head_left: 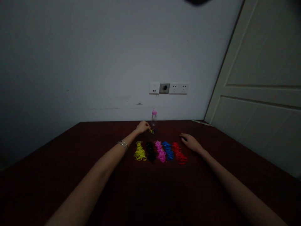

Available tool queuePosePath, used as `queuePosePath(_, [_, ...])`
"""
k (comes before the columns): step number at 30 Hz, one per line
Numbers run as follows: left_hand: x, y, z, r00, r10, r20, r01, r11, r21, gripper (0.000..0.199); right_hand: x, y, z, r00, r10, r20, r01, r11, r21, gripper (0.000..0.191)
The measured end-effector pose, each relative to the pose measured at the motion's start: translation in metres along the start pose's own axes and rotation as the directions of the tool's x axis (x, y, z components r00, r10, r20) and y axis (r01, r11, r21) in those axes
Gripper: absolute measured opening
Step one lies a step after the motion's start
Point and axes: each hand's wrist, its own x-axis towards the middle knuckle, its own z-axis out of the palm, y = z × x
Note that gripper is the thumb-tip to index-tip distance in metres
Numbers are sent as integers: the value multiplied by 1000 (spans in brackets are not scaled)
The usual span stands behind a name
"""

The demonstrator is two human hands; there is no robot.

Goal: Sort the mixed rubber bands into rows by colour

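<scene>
My left hand [142, 126], wearing bangles at the wrist, reaches far over the dark table with its fingertips pinched together. They are right beside a small cluster of yellow and dark rubber bands [151, 131]; what they hold is too small to make out. My right hand [191, 142] lies on the tabletop with its fingers stretched out, holding nothing, just right of the red rubber bands [179, 153]. Between my arms, heaps are lined up in a row: yellow rubber bands [140, 152], black rubber bands [150, 152], pink rubber bands [160, 152] and blue rubber bands [168, 151].
A clear bottle with a pink top [154, 118] stands upright behind the small cluster, near the wall. Wall sockets [178, 88] sit above the reddish-brown table [70, 150]. A pale panelled door [261, 94] rises along the right side.
</scene>
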Motion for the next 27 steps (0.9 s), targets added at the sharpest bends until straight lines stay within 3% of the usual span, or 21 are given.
queuePosePath(5, [-9, 1, -27, 995, 74, 67, -68, 994, -91, 12, 1, 2, 1, 1000, -10, -1, 10, 1000, -20, 40])
queuePosePath(11, [-39, 2, -58, 958, 107, 268, -57, 980, -189, 8, 3, 4, 3, 1000, -14, -1, 14, 1000, -20, 41])
queuePosePath(17, [-62, -10, -71, 842, 42, 538, 48, 987, -151, 11, 3, 7, 6, 1000, -22, -8, 22, 1000, -8, 42])
queuePosePath(21, [-67, -21, -75, 781, -27, 624, 113, 989, -99, 16, 4, 8, 8, 999, -28, -16, 28, 1000, -6, 43])
queuePosePath(24, [-65, -30, -77, 791, -87, 606, 155, 986, -61, 23, 4, 9, 8, 999, -32, -28, 33, 999, 12, 42])
queuePosePath(27, [-60, -44, -77, 864, -115, 490, 165, 984, -61, 28, 3, 8, 8, 999, -26, -25, 26, 999, 18, 41])
